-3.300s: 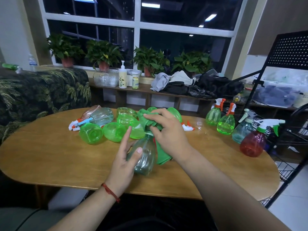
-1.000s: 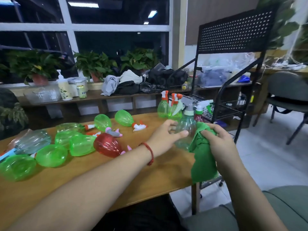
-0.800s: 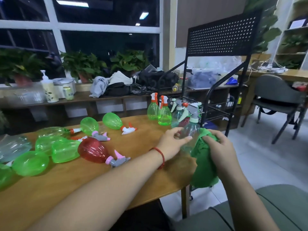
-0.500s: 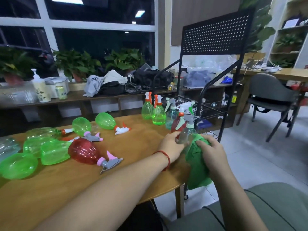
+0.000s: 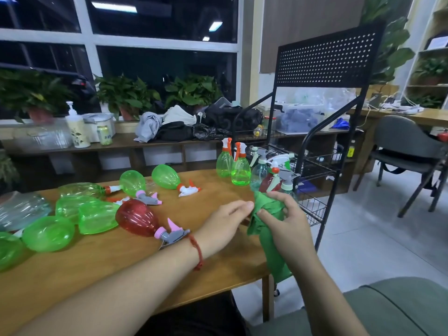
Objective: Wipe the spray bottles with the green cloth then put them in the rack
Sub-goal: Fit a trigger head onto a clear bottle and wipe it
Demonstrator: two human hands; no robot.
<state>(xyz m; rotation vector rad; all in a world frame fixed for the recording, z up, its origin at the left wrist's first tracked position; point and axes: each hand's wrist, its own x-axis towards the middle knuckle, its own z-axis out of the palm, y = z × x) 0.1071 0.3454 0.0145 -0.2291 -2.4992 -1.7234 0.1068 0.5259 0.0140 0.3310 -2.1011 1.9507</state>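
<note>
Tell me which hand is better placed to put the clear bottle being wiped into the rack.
Right, probably: the right hand grips the green cloth against the clear bottle, beside the rack; the left hand only touches the cloth's far edge.

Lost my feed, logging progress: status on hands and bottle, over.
Right grip holds green cloth round clear bottle. Left grip touches cloth. Bottle not yet in rack. Nothing between them.
</note>
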